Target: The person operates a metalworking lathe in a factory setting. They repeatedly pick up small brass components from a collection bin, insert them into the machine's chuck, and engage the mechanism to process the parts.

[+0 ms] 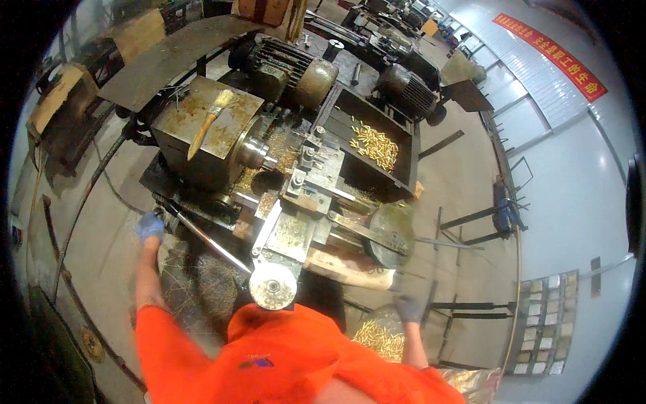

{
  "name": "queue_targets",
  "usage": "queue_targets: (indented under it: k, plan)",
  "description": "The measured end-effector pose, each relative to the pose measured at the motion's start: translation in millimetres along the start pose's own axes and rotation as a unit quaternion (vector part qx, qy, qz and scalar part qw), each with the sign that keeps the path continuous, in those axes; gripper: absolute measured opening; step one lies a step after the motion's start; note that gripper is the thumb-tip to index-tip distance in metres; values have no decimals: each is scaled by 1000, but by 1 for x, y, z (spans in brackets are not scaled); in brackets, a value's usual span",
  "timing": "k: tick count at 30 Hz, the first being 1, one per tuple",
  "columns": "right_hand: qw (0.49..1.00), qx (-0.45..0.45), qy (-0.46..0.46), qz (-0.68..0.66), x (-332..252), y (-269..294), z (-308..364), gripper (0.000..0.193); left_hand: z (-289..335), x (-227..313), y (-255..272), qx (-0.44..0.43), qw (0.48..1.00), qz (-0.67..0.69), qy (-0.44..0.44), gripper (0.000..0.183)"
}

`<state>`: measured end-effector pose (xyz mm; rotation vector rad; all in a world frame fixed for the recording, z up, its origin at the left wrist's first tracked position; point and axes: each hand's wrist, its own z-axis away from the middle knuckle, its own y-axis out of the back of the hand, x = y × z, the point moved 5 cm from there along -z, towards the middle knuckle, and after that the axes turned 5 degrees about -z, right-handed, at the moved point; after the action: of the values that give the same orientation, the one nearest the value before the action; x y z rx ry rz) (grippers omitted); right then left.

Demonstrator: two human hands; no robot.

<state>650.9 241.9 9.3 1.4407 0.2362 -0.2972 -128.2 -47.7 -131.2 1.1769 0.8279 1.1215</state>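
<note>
My left hand (149, 226), in a blue glove, is at the left front corner of a small metal lathe. Its fingers look curled by the end of a long shiny rod (208, 240), and what they grip is hidden. My right hand (408, 308), in a dark glove, hangs at the lower right, blurred, beside a container of small brass pieces (380, 341). Whether its fingers hold anything does not show. Between my arms stand the lathe's chuck (256, 152), tool slide (306, 192) and round pale handwheel (273, 285).
A brush (210, 124) lies on the headstock (232, 108). Behind the slide, a dark metal tray (350, 106) holds a heap of brass pieces (377, 145). Motors (286, 69) and other machines stand farther back. A round metal plate (391, 236) and metal bars (464, 219) stick out at right.
</note>
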Motion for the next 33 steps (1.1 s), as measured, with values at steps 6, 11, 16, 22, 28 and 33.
queue_targets:
  k: [6,11,16,22,28,33]
  plan:
    - [986,82,146,-21,-37,29,-43,40,-5,-13,-25,15,998,20,-59,30]
    - [970,-5,177,-168,-192,83,-65,32,-8,-23,3,-14,986,-125,-105,29]
    - [939,-124,273,-169,-374,86,-73,31,46,36,110,20,980,74,-185,36]
    - [784,-341,460,-240,-538,-8,-101,40,130,129,169,93,960,87,-250,25]
    - [808,-411,403,-129,-560,-24,-125,32,123,117,161,141,948,168,-232,20]
    - [805,-335,489,16,-568,-38,-143,51,118,120,157,158,945,168,-230,20]
